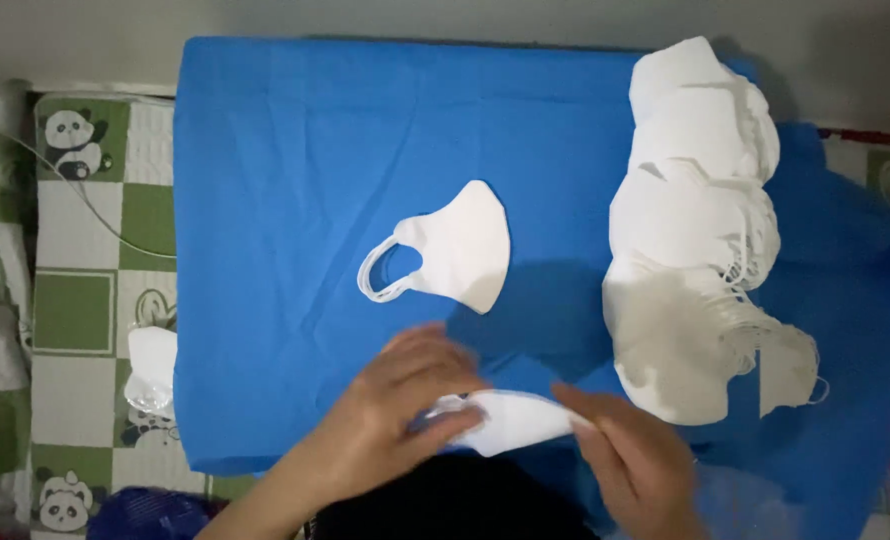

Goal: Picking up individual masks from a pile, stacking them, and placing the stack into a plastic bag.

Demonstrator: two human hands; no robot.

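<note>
At lower centre, a soft white folded face mask (510, 420) on smooth blue cloth (295, 150) is pinched between left hand (400, 400) and right hand (635, 460) fingers.

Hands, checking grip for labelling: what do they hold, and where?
Both hold one white mask: left hand covers its left end, right hand pinches its right end.
</note>
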